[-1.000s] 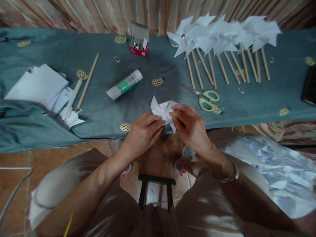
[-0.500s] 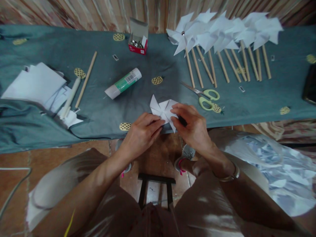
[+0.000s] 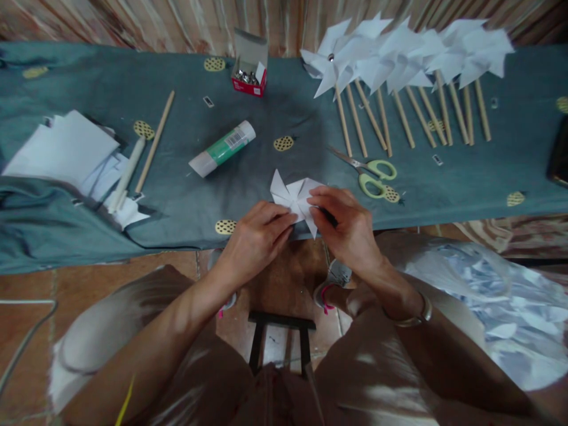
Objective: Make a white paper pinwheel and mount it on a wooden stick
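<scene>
A white paper pinwheel (image 3: 294, 193) with folded blades is held at the front edge of the cloth-covered table. My left hand (image 3: 261, 238) pinches its lower left side between thumb and fingers. On its right side, my right hand (image 3: 344, 222) grips a blade, thumb below and fingertips on top; part of the paper is hidden under these fingers. Just beyond my right hand lie scissors (image 3: 371, 177) with light green handles. A green and white glue stick (image 3: 223, 148) rests on the cloth ahead of my left hand.
Several white pinwheels on wooden sticks (image 3: 406, 118) lie in a row at the back right. An open red box (image 3: 249, 83) holds shiny metal pins. At left are paper sheets (image 3: 66, 151) and a loose wooden stick (image 3: 155, 142). A bag of paper pieces (image 3: 510, 319) sits at right.
Both hands keep their hold on the paper pinwheel almost unmoved. The view has shifted very slightly, and nothing has been taken up or put down.
</scene>
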Demonstrator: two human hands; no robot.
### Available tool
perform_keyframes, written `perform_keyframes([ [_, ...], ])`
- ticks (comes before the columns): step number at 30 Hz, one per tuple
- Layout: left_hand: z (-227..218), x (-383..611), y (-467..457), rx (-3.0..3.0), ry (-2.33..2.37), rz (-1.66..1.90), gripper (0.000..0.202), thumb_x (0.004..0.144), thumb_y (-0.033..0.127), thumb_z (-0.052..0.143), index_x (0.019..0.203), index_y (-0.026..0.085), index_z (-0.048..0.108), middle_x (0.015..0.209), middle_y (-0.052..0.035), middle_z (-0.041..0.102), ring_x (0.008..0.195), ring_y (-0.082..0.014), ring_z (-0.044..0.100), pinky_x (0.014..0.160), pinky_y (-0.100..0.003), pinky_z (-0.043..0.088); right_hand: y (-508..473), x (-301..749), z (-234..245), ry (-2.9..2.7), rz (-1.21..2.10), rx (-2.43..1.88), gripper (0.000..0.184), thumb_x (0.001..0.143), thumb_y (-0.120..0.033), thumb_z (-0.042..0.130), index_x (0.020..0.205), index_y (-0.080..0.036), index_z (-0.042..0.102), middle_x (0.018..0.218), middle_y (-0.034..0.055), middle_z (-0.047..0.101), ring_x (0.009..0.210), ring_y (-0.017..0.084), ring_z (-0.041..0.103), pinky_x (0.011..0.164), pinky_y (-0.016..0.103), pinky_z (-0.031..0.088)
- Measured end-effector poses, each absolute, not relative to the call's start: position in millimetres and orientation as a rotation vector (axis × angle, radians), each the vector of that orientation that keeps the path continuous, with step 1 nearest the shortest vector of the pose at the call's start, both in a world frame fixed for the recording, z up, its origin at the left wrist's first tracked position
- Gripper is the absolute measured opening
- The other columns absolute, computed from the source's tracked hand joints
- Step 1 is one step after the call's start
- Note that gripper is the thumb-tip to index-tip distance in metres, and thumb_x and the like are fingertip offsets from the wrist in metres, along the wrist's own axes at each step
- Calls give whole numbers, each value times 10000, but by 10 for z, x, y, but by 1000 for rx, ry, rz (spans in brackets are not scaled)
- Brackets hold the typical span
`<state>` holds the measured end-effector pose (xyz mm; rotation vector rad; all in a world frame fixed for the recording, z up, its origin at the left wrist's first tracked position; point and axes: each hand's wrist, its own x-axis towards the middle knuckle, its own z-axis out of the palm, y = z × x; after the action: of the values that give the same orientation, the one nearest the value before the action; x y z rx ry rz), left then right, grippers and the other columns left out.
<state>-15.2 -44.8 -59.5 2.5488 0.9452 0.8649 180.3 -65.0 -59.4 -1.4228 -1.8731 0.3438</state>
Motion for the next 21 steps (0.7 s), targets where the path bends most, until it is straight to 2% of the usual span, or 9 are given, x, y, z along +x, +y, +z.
perform_keyframes([
  [21, -595, -154, -425, 2562, 945, 820, 178, 907, 174, 549, 1037, 150, 669, 969, -81, 674, 902, -184, 623, 773, -318, 539, -651, 1785, -556, -1920, 390, -1411, 194, 899, -163, 517, 967, -215, 692, 1100, 96, 701, 1031, 247, 637, 941, 465, 512],
])
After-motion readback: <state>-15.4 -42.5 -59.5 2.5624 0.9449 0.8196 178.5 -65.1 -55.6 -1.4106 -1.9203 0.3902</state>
